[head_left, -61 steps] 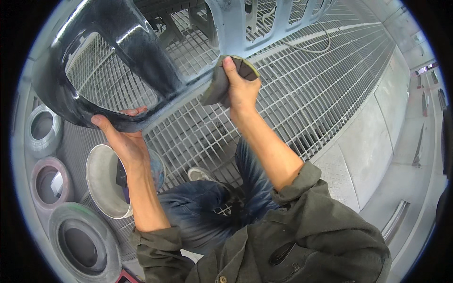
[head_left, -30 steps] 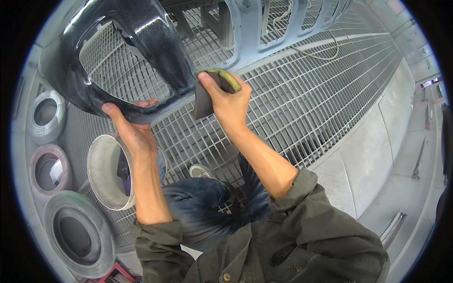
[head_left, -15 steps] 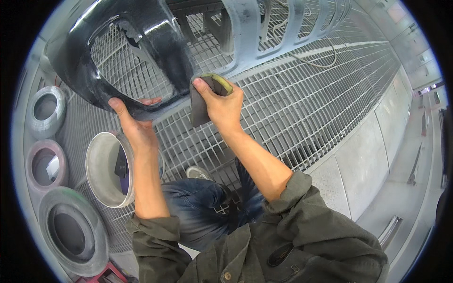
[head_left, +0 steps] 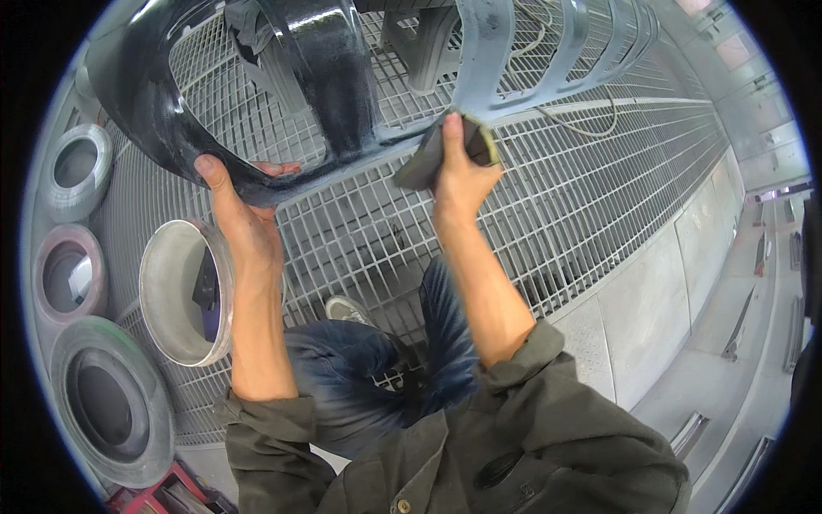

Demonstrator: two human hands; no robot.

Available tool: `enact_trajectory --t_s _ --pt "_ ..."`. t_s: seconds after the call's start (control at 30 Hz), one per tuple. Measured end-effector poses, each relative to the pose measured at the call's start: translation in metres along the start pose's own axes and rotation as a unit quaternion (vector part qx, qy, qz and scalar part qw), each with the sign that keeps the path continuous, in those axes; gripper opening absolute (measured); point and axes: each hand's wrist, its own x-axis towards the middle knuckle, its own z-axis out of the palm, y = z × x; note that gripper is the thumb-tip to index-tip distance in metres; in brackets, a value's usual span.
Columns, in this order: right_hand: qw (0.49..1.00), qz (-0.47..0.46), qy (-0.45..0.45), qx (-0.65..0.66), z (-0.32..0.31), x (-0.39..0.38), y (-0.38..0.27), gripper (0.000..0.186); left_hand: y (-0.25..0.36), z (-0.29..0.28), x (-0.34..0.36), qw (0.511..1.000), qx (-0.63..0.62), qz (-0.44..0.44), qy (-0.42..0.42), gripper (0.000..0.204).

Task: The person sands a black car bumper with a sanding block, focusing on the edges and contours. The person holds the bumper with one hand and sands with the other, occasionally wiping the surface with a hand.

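Note:
A car bumper (head_left: pixel 330 86), glossy black at the left and pale grey at the right, spans the upper part of the view. Its openings show the floor grating behind. My left hand (head_left: pixel 247 218) is closed around the bumper's lower left edge, thumb in front and fingertips showing through the opening. A folded sheet of dark sandpaper (head_left: pixel 421 164) with a yellowish-green edge is gripped in my right hand (head_left: pixel 462 184), thumb pressed on its face. The sheet meets the bumper's lower edge near where black turns to grey.
A whitish bucket (head_left: pixel 154 295) holding dark items stands left of my left forearm. Several round rings or tyres (head_left: pixel 64 373) line the left side, with a red crate (head_left: pixel 158 493) below. Metal grating (head_left: pixel 548 188) makes up the floor. A thin hose (head_left: pixel 591 133) lies behind the bumper.
My right hand has moved right and slightly up along the bumper's lower edge with the sandpaper. The left hand keeps its hold, and the whole view has shifted a little.

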Motion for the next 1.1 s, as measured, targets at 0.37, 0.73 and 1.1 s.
enact_trajectory --t_s 0.37,0.73,1.1 --pt "0.917 -0.346 -0.002 -0.199 0.005 0.047 -0.014 0.022 -0.007 -0.003 0.004 1.000 -0.026 -0.015 0.003 0.068" --pt "0.855 -0.451 -0.111 -0.232 0.060 0.078 -0.107 0.020 -0.010 -0.006 -0.001 1.000 -0.001 0.008 0.015 0.079" --pt "0.772 -0.457 -0.198 -0.396 0.086 0.112 -0.152 0.037 -0.005 0.000 -0.003 0.999 -0.010 -0.018 0.029 0.074"
